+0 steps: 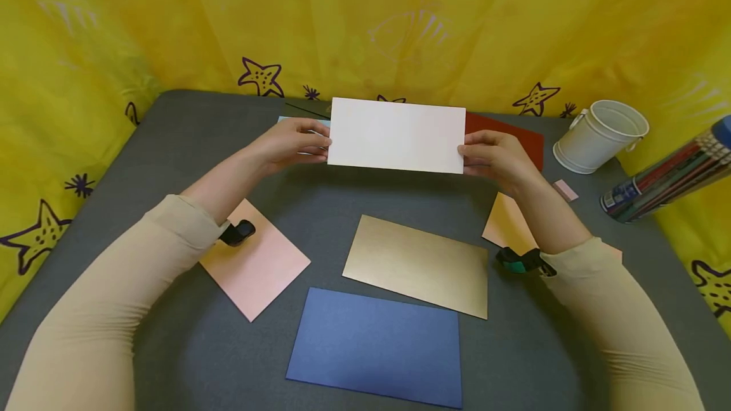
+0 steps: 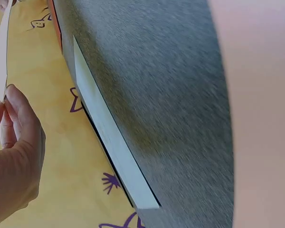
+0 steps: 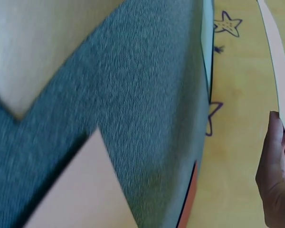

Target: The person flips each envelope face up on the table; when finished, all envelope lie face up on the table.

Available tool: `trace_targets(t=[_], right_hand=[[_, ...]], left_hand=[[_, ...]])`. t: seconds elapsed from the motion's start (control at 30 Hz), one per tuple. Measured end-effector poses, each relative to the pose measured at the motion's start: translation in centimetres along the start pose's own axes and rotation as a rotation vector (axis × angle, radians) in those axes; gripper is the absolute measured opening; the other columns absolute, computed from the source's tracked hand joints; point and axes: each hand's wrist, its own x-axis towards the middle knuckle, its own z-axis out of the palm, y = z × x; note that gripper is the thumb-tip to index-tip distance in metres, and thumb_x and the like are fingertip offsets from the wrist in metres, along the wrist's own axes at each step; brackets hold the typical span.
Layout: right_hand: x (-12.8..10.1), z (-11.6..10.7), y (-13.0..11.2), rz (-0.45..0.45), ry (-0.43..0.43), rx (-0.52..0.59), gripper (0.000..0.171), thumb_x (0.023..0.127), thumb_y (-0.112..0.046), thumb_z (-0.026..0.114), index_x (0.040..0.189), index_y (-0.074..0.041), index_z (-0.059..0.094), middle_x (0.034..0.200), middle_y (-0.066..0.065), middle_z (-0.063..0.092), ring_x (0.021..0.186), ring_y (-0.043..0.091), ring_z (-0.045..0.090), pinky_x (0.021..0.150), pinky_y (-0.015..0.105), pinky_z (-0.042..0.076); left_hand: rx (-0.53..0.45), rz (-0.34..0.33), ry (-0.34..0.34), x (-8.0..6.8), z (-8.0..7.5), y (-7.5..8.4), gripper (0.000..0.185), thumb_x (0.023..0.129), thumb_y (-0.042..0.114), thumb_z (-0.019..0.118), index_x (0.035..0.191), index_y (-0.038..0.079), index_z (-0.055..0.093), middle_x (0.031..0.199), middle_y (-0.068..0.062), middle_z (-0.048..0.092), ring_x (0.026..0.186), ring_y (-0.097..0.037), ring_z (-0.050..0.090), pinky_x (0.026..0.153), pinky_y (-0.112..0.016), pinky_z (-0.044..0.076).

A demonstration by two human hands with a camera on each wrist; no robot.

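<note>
A white rectangular envelope-sized card (image 1: 396, 135) is held up above the far part of the table. My left hand (image 1: 294, 143) pinches its left short edge, thumb and fingertips at the rim. On the opposite short edge, my right hand (image 1: 497, 154) pinches it the same way. Seen from the left wrist, the card (image 2: 2, 61) appears nearly edge-on, with the left hand (image 2: 16, 147) gripping its end. The right wrist view shows the card (image 3: 277, 61) slightly bowed between the hands, the right hand (image 3: 278, 175) at its near end.
On the grey table (image 1: 188, 125) lie a pink card (image 1: 263, 271), a gold card (image 1: 417, 265), a blue card (image 1: 377, 347), a peach card (image 1: 502, 221) and a red card (image 1: 528, 141). A light blue card (image 2: 109, 137) lies behind. A white pail (image 1: 596, 138) and a pencil tube (image 1: 662, 176) stand right.
</note>
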Motion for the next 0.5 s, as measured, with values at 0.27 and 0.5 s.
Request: trace_targets(t=[0.27,0.5], right_hand=[[0.1,1.6,-0.5,-0.037,-0.011,0.126,0.007,0.089,-0.015,0.073,0.093,-0.012,0.068,0.088,-0.004,0.068,0.073,0.011,0.072,0.068,0.024,0.062],[0.5,2.8,-0.8,-0.072,-0.023,0.126,0.010,0.090,-0.017,0.072,0.097,-0.011,0.069,0.095,-0.003,0.067,0.081,0.011,0.070,0.073,0.025,0.063]], left_hand=[[-0.005,0.042,0.051,-1.6,-1.9,-0.5,0.027,0.097,0.015,0.062,0.119,0.000,0.057,0.089,0.008,0.066,0.082,-0.006,0.067,0.080,-0.017,0.059],[-0.017,0.067,0.085,-2.7,-3.0,-0.5,0.021,0.094,0.017,0.067,0.111,0.006,0.063,0.090,0.007,0.065,0.084,-0.009,0.066,0.081,-0.017,0.058]])
